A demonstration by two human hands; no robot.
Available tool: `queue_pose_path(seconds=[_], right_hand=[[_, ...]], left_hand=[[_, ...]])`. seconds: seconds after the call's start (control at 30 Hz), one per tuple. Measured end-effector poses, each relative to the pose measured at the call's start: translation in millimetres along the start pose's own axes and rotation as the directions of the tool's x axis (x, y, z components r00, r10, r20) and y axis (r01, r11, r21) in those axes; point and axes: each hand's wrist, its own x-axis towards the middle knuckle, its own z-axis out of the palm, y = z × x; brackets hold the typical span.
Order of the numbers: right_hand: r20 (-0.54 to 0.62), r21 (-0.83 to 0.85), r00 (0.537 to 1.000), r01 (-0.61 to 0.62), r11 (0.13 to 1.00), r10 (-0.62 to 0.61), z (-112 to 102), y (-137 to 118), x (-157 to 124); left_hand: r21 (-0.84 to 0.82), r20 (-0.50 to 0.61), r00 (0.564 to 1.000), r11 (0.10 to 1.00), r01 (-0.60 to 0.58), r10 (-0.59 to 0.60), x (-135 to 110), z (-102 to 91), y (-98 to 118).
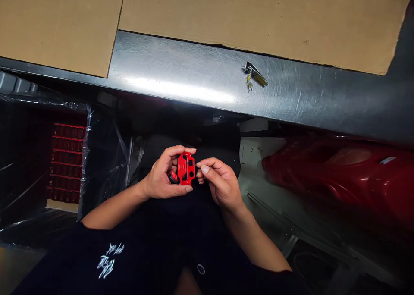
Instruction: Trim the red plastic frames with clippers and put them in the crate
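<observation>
My left hand (163,176) is closed round a small flat red plastic part (186,167) with several cut-out holes, held upright over my lap. A second red piece (173,176) shows in the same palm behind it. My right hand (218,180) is curled close on the right, its fingertips pinched at the part's right edge. Both hands are below the front edge of a steel table (181,77).
Cardboard sheets (258,14) cover the back of the steel table. A small metal clip with a yellow tab (254,75) lies on the bare steel. A plastic-lined crate of red parts (66,161) stands at left. A glossy red bag (349,174) sits at right.
</observation>
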Motion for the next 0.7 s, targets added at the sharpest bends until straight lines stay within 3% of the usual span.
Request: queue_pose_path(seconds=[0.7], right_hand=[[0.051, 0.014, 0.999, 0.015, 1.000, -0.015, -1.2, 0.6, -1.1]], left_hand=[[0.021, 0.031, 0.999, 0.999, -0.031, 0.030, 4.4, -0.5, 0.1]])
